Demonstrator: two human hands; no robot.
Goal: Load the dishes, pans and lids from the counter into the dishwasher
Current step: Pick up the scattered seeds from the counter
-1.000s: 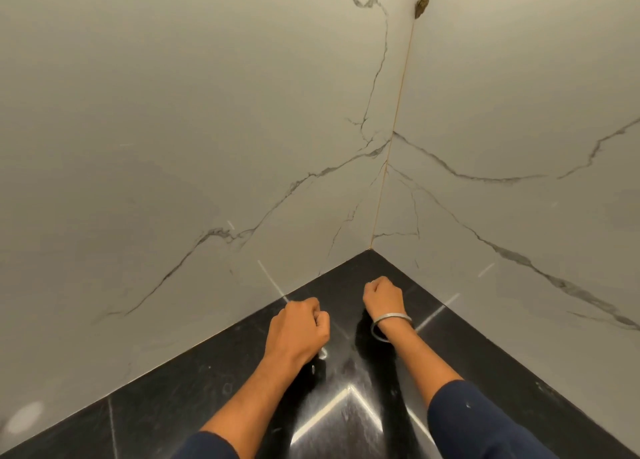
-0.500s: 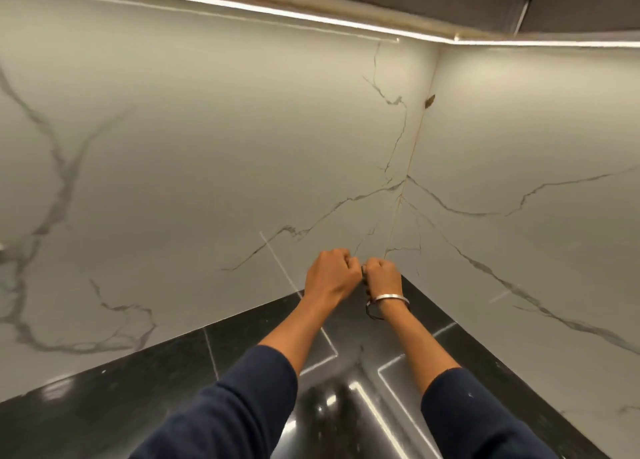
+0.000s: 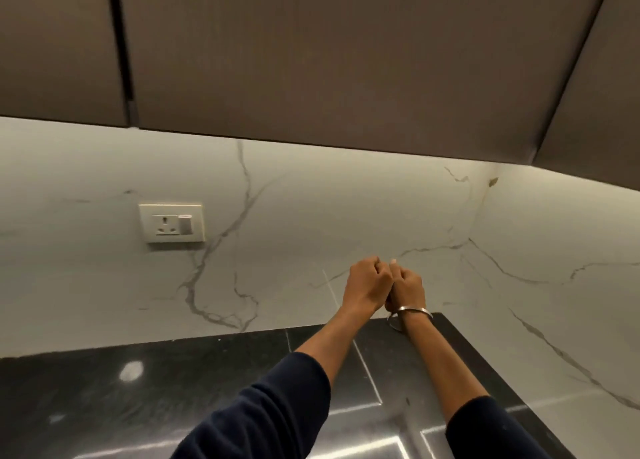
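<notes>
Both of my hands are held out in front of me over the corner of the black counter. My left hand is curled into a fist and holds nothing. My right hand, with a metal bangle on its wrist, is also curled into a fist and touches the left one knuckle to knuckle. No dishes, pans, lids or dishwasher are in view.
White marble wall panels meet in a corner at the right. A wall socket with a switch sits on the left panel. Brown upper cabinets hang overhead.
My two fists have come together and risen off the counter. My view has tilted up and swung left, bringing the socket and upper cabinets into sight.
</notes>
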